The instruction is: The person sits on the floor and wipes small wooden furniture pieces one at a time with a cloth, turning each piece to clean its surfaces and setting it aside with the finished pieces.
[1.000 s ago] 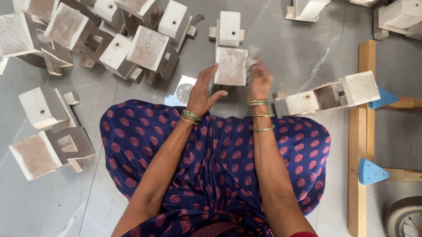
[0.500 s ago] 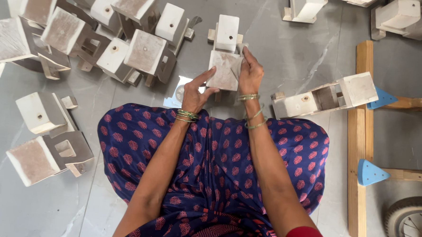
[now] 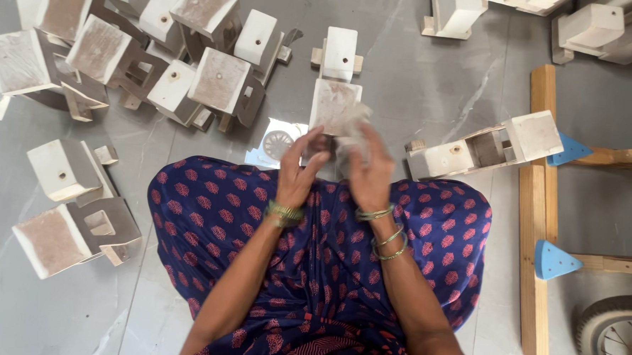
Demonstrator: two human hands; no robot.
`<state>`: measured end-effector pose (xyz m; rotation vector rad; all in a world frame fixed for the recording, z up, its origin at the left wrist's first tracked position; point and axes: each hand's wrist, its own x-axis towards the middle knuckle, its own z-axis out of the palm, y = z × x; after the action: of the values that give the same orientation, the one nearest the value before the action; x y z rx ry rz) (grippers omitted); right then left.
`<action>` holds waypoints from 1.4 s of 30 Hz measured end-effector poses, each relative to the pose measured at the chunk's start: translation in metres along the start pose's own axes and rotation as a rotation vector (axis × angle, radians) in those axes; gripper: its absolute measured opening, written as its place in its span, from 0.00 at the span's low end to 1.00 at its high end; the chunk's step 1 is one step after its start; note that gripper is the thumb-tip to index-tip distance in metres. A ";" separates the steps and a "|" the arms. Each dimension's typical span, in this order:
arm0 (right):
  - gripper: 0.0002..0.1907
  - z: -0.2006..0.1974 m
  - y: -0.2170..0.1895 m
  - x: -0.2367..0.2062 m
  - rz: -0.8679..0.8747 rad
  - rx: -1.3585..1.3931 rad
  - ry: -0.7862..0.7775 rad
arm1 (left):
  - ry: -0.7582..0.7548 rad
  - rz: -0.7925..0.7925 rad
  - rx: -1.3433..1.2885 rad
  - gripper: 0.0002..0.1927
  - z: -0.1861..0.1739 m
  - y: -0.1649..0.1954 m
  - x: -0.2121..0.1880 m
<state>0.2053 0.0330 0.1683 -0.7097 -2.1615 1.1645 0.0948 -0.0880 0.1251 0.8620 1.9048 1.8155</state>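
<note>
The grey polished floor (image 3: 419,90) carries all items, and the person sits on it with a dark blue skirt with red print (image 3: 328,235) spread across the lap. At upper left a pile of white-painted wooden blocks (image 3: 144,49) lies tumbled, its pieces touching and overlapping one another. A long wooden frame with blue triangular brackets (image 3: 538,208) runs down the right side, and part of a spoked wheel (image 3: 618,340) shows at the lower right corner. Two separate blocks (image 3: 73,209) lie at lower left, well apart from the hands. A white block assembly lying on its side (image 3: 484,146) rests just right of the hands, touching the frame. A small white block with a hole (image 3: 339,52) stands on the floor just beyond the held piece. The wooden block in hand (image 3: 333,106) is held above the floor in front of the knees, its unpainted face toward the camera. The left hand (image 3: 300,171) grips its lower left edge with fingers closed on it. The right hand (image 3: 370,174) presses a pale cloth (image 3: 355,133) against the block's right side, fingers closed on the cloth
</note>
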 end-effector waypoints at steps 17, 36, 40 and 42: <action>0.17 0.067 0.063 0.099 -0.139 -0.429 0.065 | 0.166 -0.080 0.074 0.20 0.011 -0.053 0.124; 0.16 0.063 0.050 0.096 -0.101 -0.447 0.092 | 0.154 0.021 0.252 0.15 0.008 -0.037 0.122; 0.17 0.066 0.047 0.095 -0.042 -0.465 0.069 | -0.039 -0.197 0.373 0.16 -0.025 -0.060 0.084; 0.17 0.066 0.046 0.094 -0.082 -0.458 0.077 | -0.019 -0.264 0.503 0.16 -0.039 -0.080 0.080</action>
<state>0.1027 0.0828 0.1209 -0.8305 -2.3887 0.5890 -0.0043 -0.0642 0.0623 0.7233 2.3774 1.1889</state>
